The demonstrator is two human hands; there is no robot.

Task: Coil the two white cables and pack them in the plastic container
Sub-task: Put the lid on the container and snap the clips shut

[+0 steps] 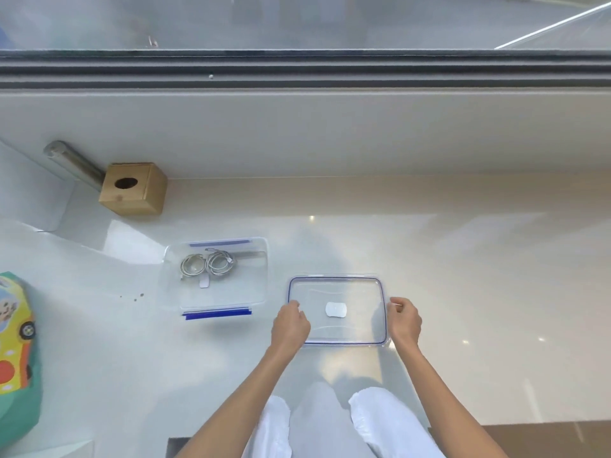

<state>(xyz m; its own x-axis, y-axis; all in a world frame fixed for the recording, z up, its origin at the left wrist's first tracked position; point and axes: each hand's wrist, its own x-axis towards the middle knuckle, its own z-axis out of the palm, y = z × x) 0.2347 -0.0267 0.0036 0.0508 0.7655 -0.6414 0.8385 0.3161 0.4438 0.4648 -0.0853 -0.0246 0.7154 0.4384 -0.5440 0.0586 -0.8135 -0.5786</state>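
Observation:
A clear plastic container (231,292) with blue latches sits on the pale floor, left of centre. Inside it lie two coiled white cables (208,264), side by side near its far left corner. To the right, a clear lid (350,289) with a blue seal and a white label lies flat. My left hand (290,325) grips the lid's left edge. My right hand (404,320) grips its right edge.
A wooden box (134,188) with a round hole stands against the wall at the back left, beside a metal tube (72,163). A colourful bag (16,352) lies at the left edge. My white-trousered legs (330,424) are below the lid.

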